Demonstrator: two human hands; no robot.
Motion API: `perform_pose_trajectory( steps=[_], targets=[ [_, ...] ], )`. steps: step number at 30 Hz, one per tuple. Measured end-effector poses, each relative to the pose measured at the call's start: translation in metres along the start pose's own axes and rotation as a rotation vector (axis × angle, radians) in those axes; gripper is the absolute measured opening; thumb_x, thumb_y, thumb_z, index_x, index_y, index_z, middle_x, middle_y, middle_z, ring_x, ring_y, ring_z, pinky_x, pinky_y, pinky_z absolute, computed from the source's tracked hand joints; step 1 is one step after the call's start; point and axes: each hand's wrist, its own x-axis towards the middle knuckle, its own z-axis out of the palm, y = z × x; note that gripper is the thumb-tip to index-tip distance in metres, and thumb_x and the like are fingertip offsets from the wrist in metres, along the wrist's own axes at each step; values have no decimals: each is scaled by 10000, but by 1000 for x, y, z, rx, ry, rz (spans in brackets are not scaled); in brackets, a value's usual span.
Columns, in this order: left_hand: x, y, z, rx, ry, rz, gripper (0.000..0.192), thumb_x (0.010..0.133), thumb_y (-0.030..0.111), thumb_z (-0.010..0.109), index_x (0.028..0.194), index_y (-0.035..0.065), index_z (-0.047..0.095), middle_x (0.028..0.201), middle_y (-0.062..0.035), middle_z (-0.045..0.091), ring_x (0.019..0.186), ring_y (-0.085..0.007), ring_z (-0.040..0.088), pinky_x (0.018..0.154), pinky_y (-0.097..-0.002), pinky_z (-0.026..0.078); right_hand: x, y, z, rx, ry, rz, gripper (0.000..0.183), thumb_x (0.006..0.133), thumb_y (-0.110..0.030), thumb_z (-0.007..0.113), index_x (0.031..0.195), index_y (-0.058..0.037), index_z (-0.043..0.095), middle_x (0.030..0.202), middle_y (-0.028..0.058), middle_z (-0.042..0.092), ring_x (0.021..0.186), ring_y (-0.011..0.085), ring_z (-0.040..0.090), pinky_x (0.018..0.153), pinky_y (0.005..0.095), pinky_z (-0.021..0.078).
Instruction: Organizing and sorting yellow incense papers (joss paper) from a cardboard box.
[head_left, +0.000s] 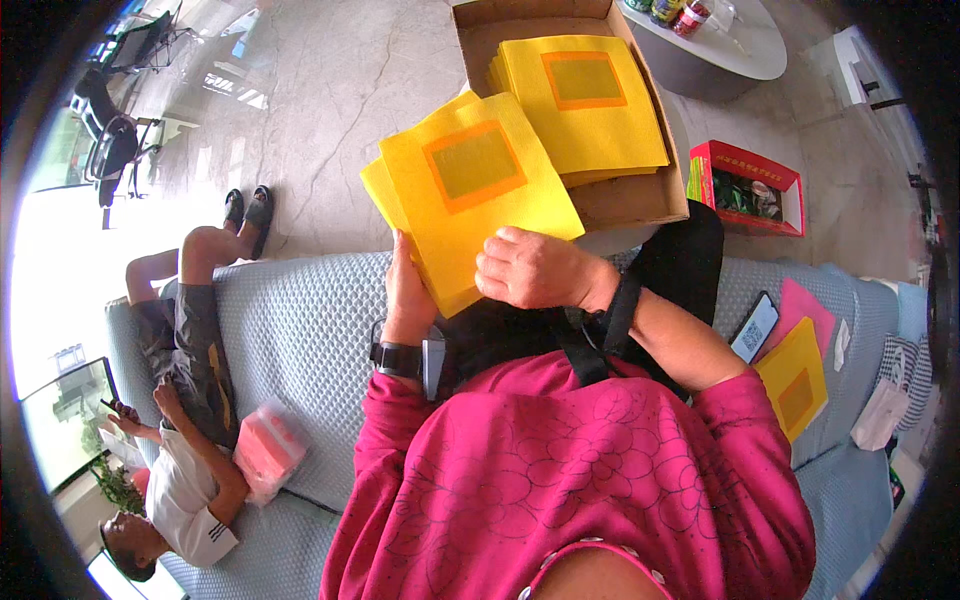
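Observation:
Several yellow felt-like sheets (469, 214), the top one bearing a dark rectangle with an orange border, are fanned over my lap. My left hand (409, 286) grips their lower left edge, its thumb up along the side. At the lower right edge lies my right hand (525, 268), fingers curled with the knuckles up; whether it pinches a sheet is hidden. Just beyond, a thick stack of matching yellow sheets (600, 139) rests in an open cardboard box (630, 210). The held sheets overlap the box's left side.
On the light blue sofa (315, 300) at right are a phone (754, 328), a pink sheet (804, 307) and another yellow sheet (810, 360). A person (187, 480) sits at left beside a plastic-wrapped pink pack (270, 450). A red box (750, 161) and an oval table (750, 45) stand right.

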Motion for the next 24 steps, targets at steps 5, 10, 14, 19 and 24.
perform_pose_trajectory(
  steps=[5, 10, 14, 19, 24],
  targets=[
    [-6, 3, 11, 15, 86, 2, 515, 993, 415, 345, 1289, 4, 435, 1235, -144, 549, 1085, -264, 574, 925, -388, 469, -15, 12, -7, -51, -15, 121, 141, 749, -164, 561, 858, -79, 592, 842, 49, 584, 828, 197, 574, 771, 324, 475],
    [-2, 1, 2, 15, 101, 9, 517, 991, 418, 354, 1289, 4, 434, 1225, -143, 550, 1081, -262, 575, 925, -388, 470, -5, 2, -6, -36, 1, 21, 147, 730, -175, 569, 837, -77, 594, 832, 35, 576, 814, 181, 562, 773, 322, 469],
    [-1, 1, 11, 46, 130, 41, 520, 989, 424, 355, 1287, 6, 436, 1218, -148, 551, 1074, -260, 580, 917, -389, 478, -7, -4, 0, 17, -14, 17, 148, 718, -176, 570, 828, -80, 593, 839, 34, 575, 811, 183, 557, 787, 323, 465],
    [-6, 3, 9, 10, 84, 14, 506, 993, 412, 349, 1285, 8, 436, 1210, -149, 553, 1064, -257, 583, 904, -381, 488, -13, 13, -15, 81, 187, 239, 220, 807, -266, 597, 928, -83, 620, 907, 58, 601, 880, 218, 576, 782, 363, 468],
    [-2, 1, 8, 32, 126, 18, 495, 996, 402, 347, 1289, 14, 433, 1205, -143, 554, 1051, -261, 587, 897, -379, 494, -33, 44, -28, -18, 245, 710, 221, 826, -229, 642, 987, -81, 608, 956, 88, 614, 891, 254, 598, 768, 357, 491]
  ],
)
